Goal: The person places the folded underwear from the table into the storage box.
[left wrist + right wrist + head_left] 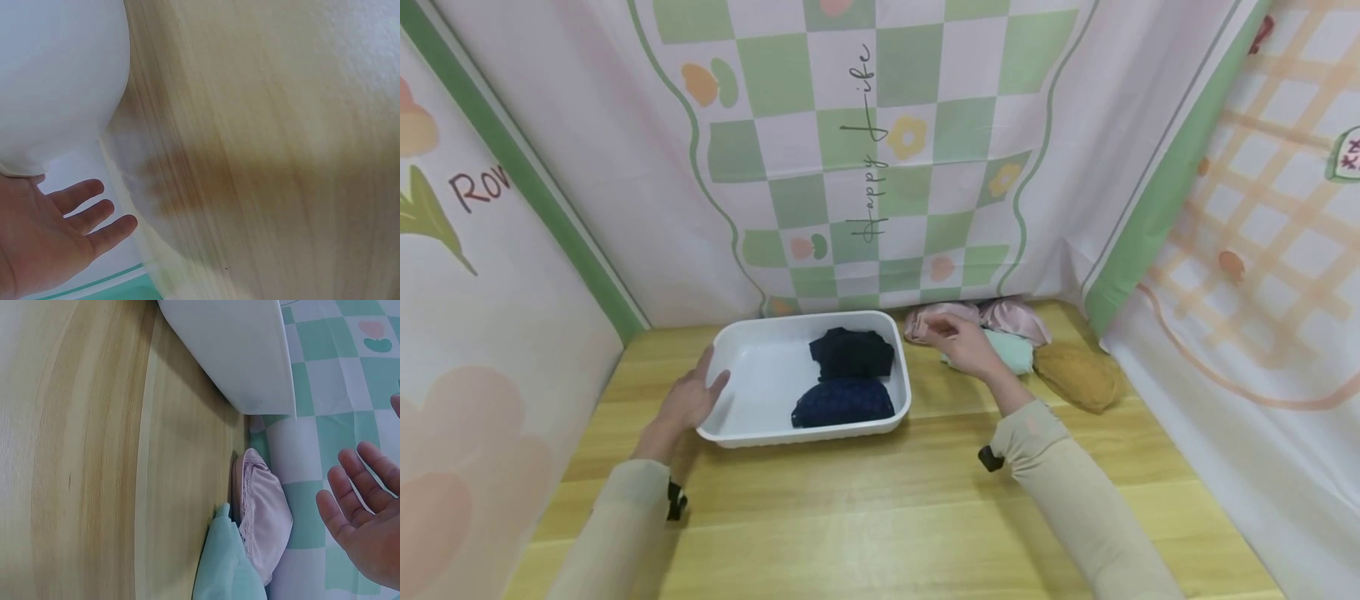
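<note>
A white plastic tray (pixel 760 375) lies on the table, with a folded black garment (pixel 850 354) and a rolled navy garment (pixel 842 403) in its right half. At its left rim is my left hand (pixel 691 400), thumb over the inside. Three straight fingers (pixel 90 215) show outside the tray wall in the left wrist view. My right hand (pixel 962 343) hovers by a pink satin garment (pixel 917 323), fingers loosely bent and holding nothing. That pink garment (pixel 269 519) has a lace edge in the right wrist view. A mint green garment (pixel 1011 352) lies beside it.
A second pink garment (pixel 1015 318) lies at the back, and a mustard garment (pixel 1078 377) at the right. Behind the wooden table (pixel 850 517) hangs a checked curtain (pixel 842 150). Printed curtains also stand at the left and right sides.
</note>
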`<action>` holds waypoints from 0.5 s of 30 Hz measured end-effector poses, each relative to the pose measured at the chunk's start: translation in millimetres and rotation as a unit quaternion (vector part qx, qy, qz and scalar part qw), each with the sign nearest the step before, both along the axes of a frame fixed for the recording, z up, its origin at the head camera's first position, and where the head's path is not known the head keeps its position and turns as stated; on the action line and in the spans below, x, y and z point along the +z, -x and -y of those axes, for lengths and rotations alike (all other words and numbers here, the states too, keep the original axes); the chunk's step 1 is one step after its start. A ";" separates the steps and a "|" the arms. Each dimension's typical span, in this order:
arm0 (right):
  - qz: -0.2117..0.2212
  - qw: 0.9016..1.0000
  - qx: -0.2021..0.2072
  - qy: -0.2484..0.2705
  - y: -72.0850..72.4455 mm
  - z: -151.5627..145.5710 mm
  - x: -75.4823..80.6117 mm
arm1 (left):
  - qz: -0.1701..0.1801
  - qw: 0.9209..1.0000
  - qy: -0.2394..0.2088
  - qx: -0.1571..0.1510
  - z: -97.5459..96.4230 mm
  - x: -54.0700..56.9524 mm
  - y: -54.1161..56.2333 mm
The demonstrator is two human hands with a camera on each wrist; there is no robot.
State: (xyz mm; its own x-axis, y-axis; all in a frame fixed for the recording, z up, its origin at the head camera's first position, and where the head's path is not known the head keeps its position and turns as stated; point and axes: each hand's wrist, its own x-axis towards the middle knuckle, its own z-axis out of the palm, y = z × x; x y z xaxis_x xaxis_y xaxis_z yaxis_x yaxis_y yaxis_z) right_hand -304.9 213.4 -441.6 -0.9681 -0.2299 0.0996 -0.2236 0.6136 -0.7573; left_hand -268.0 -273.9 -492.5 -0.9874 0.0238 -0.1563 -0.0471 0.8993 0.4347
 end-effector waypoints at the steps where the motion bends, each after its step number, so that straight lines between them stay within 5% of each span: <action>1: 0.005 1.000 -0.004 -0.001 0.2 -1.5 -0.3 | -0.001 1.000 0.000 0.000 0.1 -0.4 0.1; 15: 0.002 1.000 -0.018 -0.004 2.0 -21.5 2.9 | 0.004 1.000 -0.001 -0.001 0.3 0.3 0.2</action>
